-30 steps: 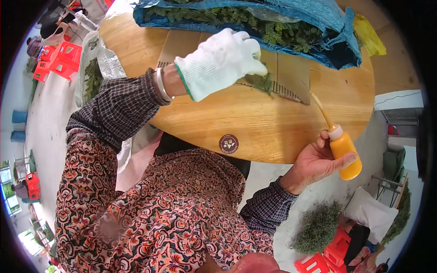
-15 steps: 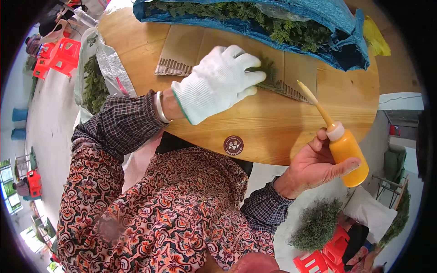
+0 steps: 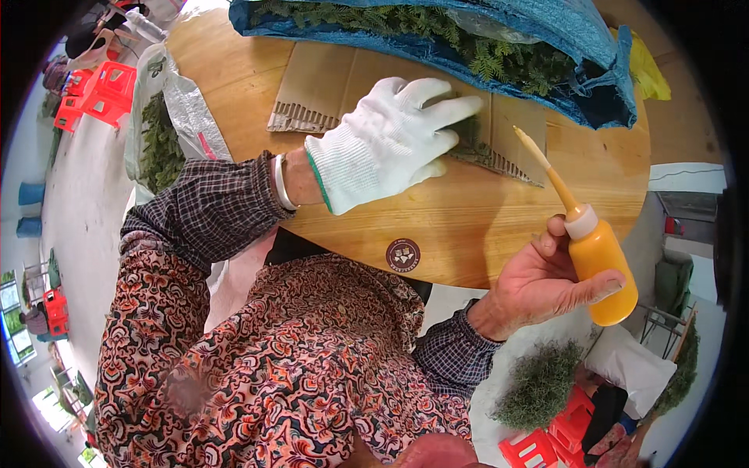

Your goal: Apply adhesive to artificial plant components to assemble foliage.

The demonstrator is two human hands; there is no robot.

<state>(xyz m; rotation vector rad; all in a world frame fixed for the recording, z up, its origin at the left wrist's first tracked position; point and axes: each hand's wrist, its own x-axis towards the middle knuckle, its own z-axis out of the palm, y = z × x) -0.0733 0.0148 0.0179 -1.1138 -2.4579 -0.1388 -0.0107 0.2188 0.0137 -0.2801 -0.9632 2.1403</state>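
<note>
In the white knitted glove, my left hand (image 3: 398,140) rests over a folded piece of brown cardboard (image 3: 320,86), its fingers spread and reaching forward. A green fir sprig (image 3: 470,140) lies on the cardboard beside and partly behind those fingers; whether they touch it is hidden. My bare right hand (image 3: 538,281) is wrapped round a yellow-orange squeeze bottle (image 3: 602,269). The bottle has a pale collar and a long tapered nozzle, which points up and left toward the cardboard, apart from it.
A blue woven bag (image 3: 437,51) full of fir branches lies along the far side of the wooden table (image 3: 343,226). At left stands a whitish bag (image 3: 187,101) of greenery. Red plastic stools (image 3: 109,86), a bushy green bundle (image 3: 538,386) and a white sack (image 3: 628,366) stand around.
My left hand has shifted slightly right and its fingers have stretched out further over the cardboard. The bottle in my right hand has moved very slightly right and down.
</note>
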